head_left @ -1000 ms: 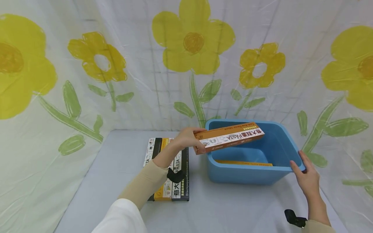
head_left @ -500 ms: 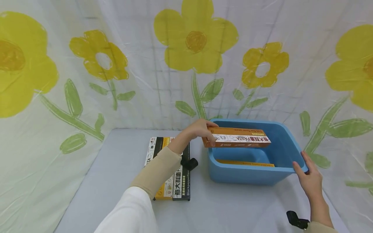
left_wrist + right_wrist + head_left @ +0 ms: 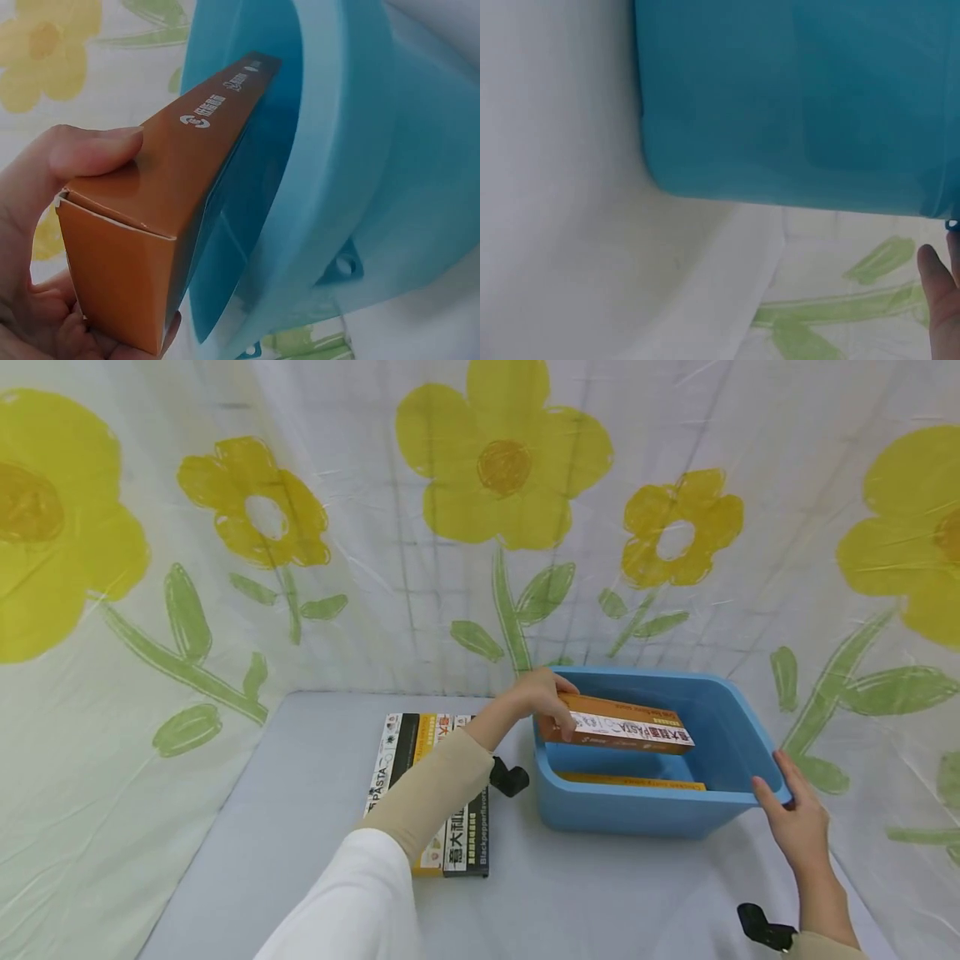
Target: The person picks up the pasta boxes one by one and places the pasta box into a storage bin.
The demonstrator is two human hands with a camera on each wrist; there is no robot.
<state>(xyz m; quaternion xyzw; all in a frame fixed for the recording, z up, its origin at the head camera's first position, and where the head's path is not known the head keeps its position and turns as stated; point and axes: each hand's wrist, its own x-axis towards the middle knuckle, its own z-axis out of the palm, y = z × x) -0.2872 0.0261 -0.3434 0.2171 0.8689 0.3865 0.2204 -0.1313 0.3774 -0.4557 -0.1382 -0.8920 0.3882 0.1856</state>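
My left hand grips the left end of an orange-brown pasta box. Thumb on one face and fingers beneath, it holds the box's end in the left wrist view, where the far end of the box reaches down inside the blue plastic bin. Seen from the head, the box slants slightly down to the right within the bin's opening. At the bin's front right corner, my right hand holds the rim between thumb and fingers. A yellow box lies inside along the front wall, mostly hidden by it.
Several pasta boxes in black, yellow and white lie side by side on the pale table, left of the bin, partly covered by my left arm. Behind the table hangs a flowered curtain.
My left hand has carried the pasta box rightward from the bin's left rim into its opening. The box's right end, raised before, now dips. My right hand keeps its place on the rim.
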